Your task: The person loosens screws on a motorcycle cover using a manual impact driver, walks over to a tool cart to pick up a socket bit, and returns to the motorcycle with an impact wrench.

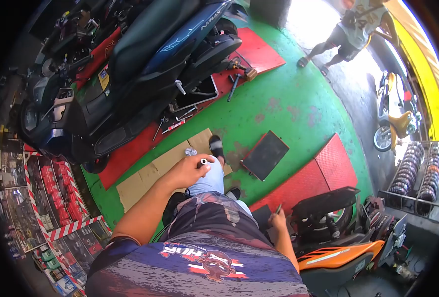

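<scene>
My left hand [187, 171] is raised over my knee, fingers curled around a small cylinder [203, 162] with a pale round end and a dark centre; its exact kind is unclear. Low on the right, my right hand [279, 220] is closed on a thin, short object [279, 208], too small to name. It is close to the orange motorcycle [343, 255]. Past my left hand a dark blue scooter [180, 42] stands on a red platform [130, 158]. A crumpled pale wad [190, 151] lies on the cardboard [145, 180] beside my leg.
Hand tools [185, 115] and an open tool case [199, 94] lie beside the scooter. A black flat board [265, 155] rests on the green floor [298, 94]. Another person [355, 32] stands at the far right. Shelves of parts [56, 188] line the left; tyres [407, 168] stand right.
</scene>
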`<action>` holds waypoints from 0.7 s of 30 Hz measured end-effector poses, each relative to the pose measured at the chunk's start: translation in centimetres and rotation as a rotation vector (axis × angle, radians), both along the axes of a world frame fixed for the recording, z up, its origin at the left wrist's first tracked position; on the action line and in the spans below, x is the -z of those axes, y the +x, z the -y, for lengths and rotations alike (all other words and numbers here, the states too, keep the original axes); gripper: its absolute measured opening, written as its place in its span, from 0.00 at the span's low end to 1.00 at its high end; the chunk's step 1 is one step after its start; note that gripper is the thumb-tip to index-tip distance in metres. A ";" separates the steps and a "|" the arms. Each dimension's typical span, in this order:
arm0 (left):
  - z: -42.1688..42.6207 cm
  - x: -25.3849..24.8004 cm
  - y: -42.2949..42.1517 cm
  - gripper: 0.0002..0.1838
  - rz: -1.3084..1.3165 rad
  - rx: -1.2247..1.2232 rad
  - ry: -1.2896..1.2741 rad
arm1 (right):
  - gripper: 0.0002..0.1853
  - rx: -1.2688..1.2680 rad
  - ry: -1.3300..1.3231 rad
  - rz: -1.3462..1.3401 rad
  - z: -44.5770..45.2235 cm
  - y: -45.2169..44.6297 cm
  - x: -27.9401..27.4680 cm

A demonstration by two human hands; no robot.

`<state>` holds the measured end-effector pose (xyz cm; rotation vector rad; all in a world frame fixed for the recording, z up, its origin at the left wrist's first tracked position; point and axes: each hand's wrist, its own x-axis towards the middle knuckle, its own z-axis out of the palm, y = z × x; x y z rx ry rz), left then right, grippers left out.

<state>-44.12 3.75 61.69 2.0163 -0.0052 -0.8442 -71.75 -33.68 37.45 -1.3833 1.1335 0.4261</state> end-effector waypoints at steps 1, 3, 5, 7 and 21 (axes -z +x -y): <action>0.7 0.1 1.9 0.14 0.015 0.074 -0.045 | 0.28 -0.101 -0.058 0.066 0.0 4.3 -0.7; 2.1 1.4 5.7 0.14 0.033 0.152 -0.096 | 0.32 -0.138 0.115 0.247 -0.7 13.5 -4.1; 3.7 5.0 10.2 0.16 0.145 0.303 -0.137 | 0.35 -0.236 0.122 0.374 -2.9 22.4 -8.2; 6.0 8.9 15.1 0.21 0.184 0.308 -0.149 | 0.36 -0.213 0.215 0.450 -5.3 30.2 -10.6; 7.7 18.4 34.6 0.15 -0.272 -0.292 -0.190 | 0.34 -0.535 0.050 0.202 -4.9 57.9 -4.5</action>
